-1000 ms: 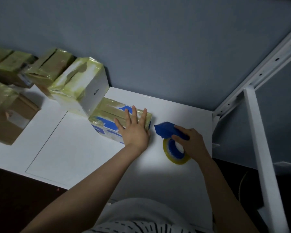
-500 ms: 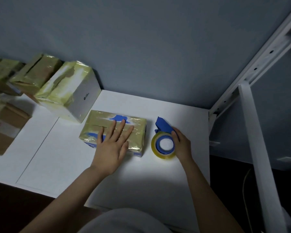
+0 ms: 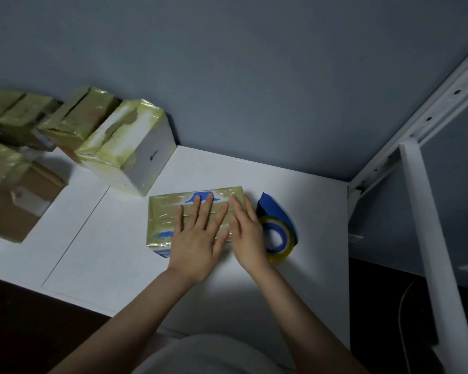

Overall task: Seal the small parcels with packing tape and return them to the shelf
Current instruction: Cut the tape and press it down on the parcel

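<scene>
The parcel (image 3: 168, 211) lies under both hands, its top and sides already covered in yellowish tape. The left hand (image 3: 197, 236) rests flat on the top face with fingers spread and straight. The right hand (image 3: 247, 233) lies flat beside it, fingers straight, on the parcel's right end. Neither hand grips anything. The tape dispenser (image 3: 280, 222) lies unheld just right of the right hand. Other taped parcels (image 3: 114, 147) stand well left of the left hand. Judged status: sealing of this parcel is nearly complete, with the tape being pressed down. Return to the shelf remains.
</scene>
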